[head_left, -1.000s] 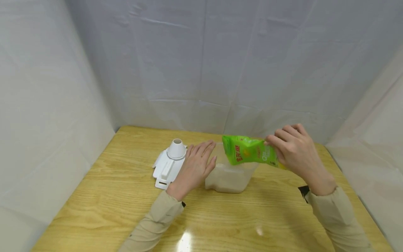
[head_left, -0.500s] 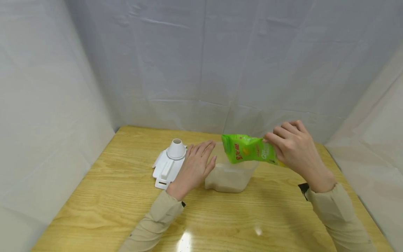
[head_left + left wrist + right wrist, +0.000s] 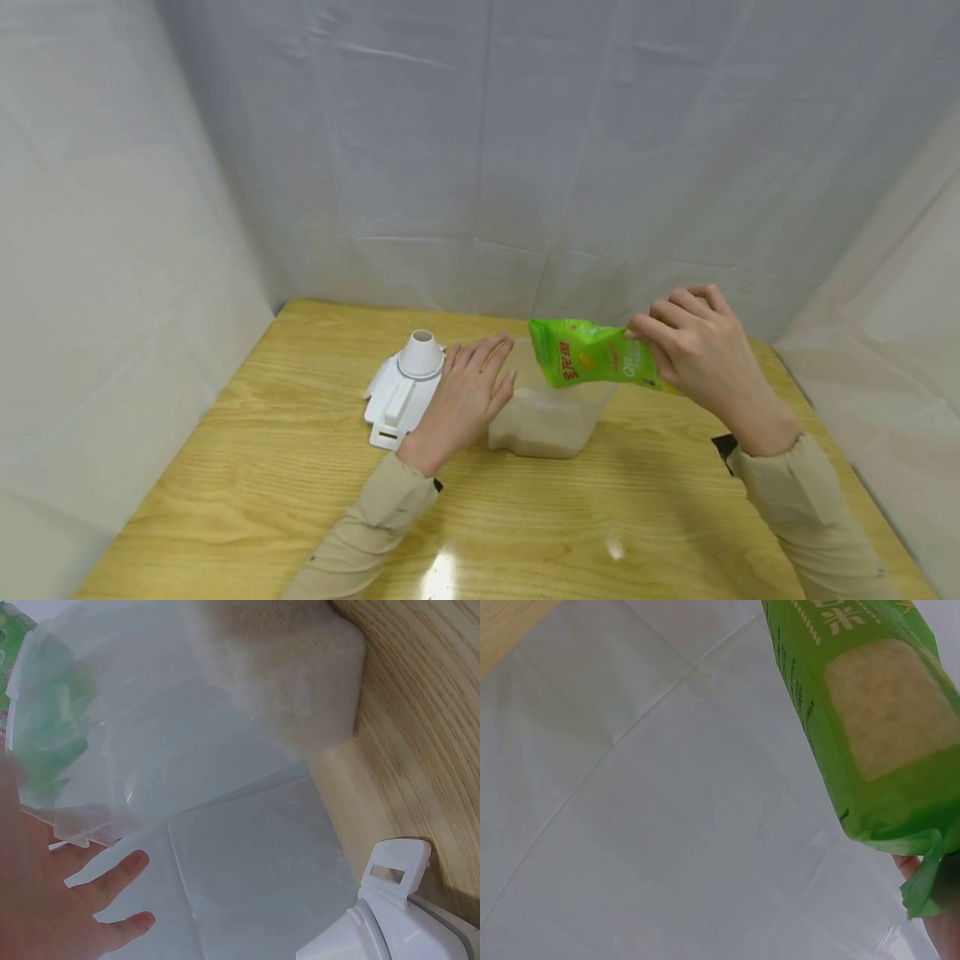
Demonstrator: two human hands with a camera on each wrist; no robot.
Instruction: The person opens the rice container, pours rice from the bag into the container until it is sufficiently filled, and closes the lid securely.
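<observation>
Over the clear container [image 3: 546, 421], my right hand [image 3: 693, 350] grips green bag [image 3: 592, 356], tipped mouth-down to pour | left hand [image 3: 465, 400] flat-fingered against container's side, steadying | white lid [image 3: 401, 387] left of it on tabletop [image 3: 247, 467].

The bag [image 3: 592, 356] is bright green with red and white print, perhaps a yellow patch. The container [image 3: 547, 421] is clear, its grains pale beige. The lid [image 3: 405, 387] is white; the desk [image 3: 300, 467] light woodgrain.
</observation>
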